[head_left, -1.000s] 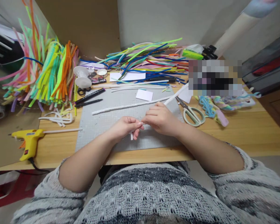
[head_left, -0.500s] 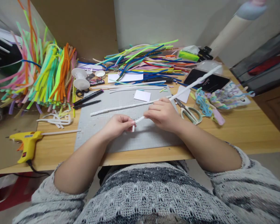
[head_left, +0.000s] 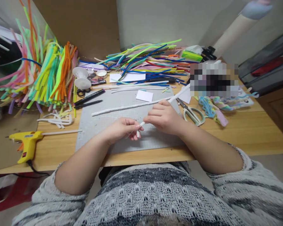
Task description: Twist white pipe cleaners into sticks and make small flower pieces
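Observation:
A long white pipe cleaner (head_left: 180, 93) runs from between my hands up to the right, its far part covered by a pixelated patch. My right hand (head_left: 163, 116) is closed round it just short of its near end. At that end my left hand (head_left: 124, 128) pinches it between thumb and fingertips, and a short white tip hangs below the fingers. A thin wire-like line shows under the left fingers. Behind my hands a second white pipe cleaner (head_left: 118, 109) lies across the grey cutting mat (head_left: 91, 128).
Scissors (head_left: 193, 115) lie right of the mat. A yellow glue gun (head_left: 25, 141) rests at the left, near black pens (head_left: 89, 98). Bundled pipe cleaners (head_left: 47, 75) stand back left; a loose colourful pile (head_left: 143, 59) lies along the wall. A small white card (head_left: 144, 96) is on the mat.
My left hand has shifted slightly right and down, its lower fingers now more spread. The two hands are closer together on the pipe cleaner.

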Demonstrator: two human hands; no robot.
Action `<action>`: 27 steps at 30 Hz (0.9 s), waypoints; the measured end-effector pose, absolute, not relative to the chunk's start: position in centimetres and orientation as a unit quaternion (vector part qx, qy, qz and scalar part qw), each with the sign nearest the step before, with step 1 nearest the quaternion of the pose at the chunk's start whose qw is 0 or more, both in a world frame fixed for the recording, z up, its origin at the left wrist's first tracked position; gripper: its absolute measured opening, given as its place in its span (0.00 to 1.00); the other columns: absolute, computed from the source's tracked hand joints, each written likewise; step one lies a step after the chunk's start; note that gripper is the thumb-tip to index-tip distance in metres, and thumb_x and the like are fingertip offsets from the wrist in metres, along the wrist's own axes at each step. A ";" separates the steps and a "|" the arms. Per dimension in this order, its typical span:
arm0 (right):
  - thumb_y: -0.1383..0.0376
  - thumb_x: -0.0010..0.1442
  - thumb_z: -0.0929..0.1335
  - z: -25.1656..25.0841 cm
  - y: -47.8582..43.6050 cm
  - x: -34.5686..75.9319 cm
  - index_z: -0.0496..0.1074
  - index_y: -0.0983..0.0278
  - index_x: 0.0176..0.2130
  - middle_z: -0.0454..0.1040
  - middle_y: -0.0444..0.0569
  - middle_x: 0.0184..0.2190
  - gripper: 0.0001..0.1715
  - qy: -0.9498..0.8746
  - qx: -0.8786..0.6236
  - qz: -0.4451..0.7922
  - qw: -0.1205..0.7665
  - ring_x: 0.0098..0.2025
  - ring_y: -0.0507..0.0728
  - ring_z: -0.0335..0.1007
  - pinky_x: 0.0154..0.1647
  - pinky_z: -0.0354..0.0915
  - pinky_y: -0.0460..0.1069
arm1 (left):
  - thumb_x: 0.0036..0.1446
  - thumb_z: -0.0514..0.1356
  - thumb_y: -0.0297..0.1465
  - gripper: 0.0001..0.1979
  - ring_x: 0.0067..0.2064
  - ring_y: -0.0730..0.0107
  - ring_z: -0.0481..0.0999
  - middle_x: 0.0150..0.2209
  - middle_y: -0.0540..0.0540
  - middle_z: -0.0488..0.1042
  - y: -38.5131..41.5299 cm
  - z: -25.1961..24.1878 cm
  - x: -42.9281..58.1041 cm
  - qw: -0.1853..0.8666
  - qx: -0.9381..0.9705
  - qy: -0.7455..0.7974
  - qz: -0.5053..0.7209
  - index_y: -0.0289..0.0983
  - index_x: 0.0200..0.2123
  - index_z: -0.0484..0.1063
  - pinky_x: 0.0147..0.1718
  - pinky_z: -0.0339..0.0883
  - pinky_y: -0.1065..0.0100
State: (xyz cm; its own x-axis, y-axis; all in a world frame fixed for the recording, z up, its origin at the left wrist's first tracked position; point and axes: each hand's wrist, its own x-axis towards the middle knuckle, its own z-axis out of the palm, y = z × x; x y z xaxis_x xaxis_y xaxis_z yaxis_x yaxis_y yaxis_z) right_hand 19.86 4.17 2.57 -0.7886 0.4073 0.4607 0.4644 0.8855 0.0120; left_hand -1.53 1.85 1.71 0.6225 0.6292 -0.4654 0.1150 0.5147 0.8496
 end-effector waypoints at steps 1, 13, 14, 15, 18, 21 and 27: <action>0.66 0.64 0.59 2.6 4.1 19.8 0.71 0.60 0.32 0.70 0.40 0.23 0.14 -0.944 -0.227 -0.065 0.229 0.29 0.51 0.56 0.37 0.46 0.50 | 0.52 0.61 0.37 0.13 0.24 0.76 0.72 0.24 0.45 0.75 1.8 1.7 -1.4 0.769 0.467 0.404 0.165 0.31 0.32 0.73 0.25 0.63 0.74; 0.66 0.64 0.58 2.1 3.9 19.0 0.72 0.61 0.31 0.70 0.42 0.22 0.16 -0.943 -0.240 -0.051 0.224 0.28 0.52 0.56 0.35 0.45 0.50 | 0.54 0.58 0.35 0.11 0.25 0.76 0.71 0.26 0.46 0.76 1.3 1.6 -0.9 0.642 0.579 0.455 0.214 0.32 0.31 0.73 0.27 0.64 0.72; 0.65 0.64 0.59 2.2 4.0 19.1 0.72 0.61 0.32 0.70 0.42 0.22 0.16 -0.946 -0.233 -0.047 0.221 0.29 0.52 0.57 0.35 0.45 0.50 | 0.54 0.58 0.35 0.11 0.24 0.77 0.71 0.26 0.45 0.76 1.3 1.6 -0.8 0.667 0.558 0.447 0.210 0.32 0.32 0.72 0.27 0.64 0.73; 0.65 0.64 0.59 2.3 4.0 19.2 0.72 0.61 0.34 0.71 0.42 0.24 0.14 -0.946 -0.231 -0.042 0.222 0.30 0.52 0.58 0.36 0.46 0.50 | 0.54 0.59 0.35 0.11 0.24 0.77 0.71 0.25 0.45 0.76 1.4 1.6 -0.8 0.684 0.541 0.441 0.210 0.32 0.31 0.72 0.26 0.64 0.73; 0.61 0.63 0.61 2.7 4.4 19.9 0.71 0.62 0.40 0.74 0.45 0.31 0.12 -0.937 -0.263 -0.029 0.229 0.35 0.53 0.61 0.42 0.46 0.52 | 0.53 0.60 0.34 0.10 0.23 0.77 0.71 0.24 0.46 0.76 1.6 1.6 -0.9 0.710 0.511 0.431 0.222 0.31 0.31 0.72 0.26 0.63 0.73; 0.60 0.63 0.61 3.3 4.8 20.6 0.71 0.61 0.35 0.74 0.44 0.31 0.11 -0.934 -0.281 -0.028 0.217 0.36 0.53 0.61 0.43 0.45 0.53 | 0.53 0.60 0.34 0.11 0.23 0.76 0.72 0.25 0.45 0.76 1.7 1.4 -1.2 0.749 0.485 0.401 0.210 0.30 0.33 0.73 0.25 0.62 0.73; 0.61 0.63 0.60 3.8 4.6 20.6 0.71 0.60 0.31 0.73 0.42 0.26 0.14 -0.943 -0.271 -0.031 0.193 0.33 0.52 0.60 0.41 0.44 0.54 | 0.55 0.58 0.36 0.12 0.24 0.74 0.73 0.24 0.45 0.76 1.6 0.8 -1.1 0.776 0.473 0.372 0.188 0.31 0.34 0.73 0.25 0.63 0.72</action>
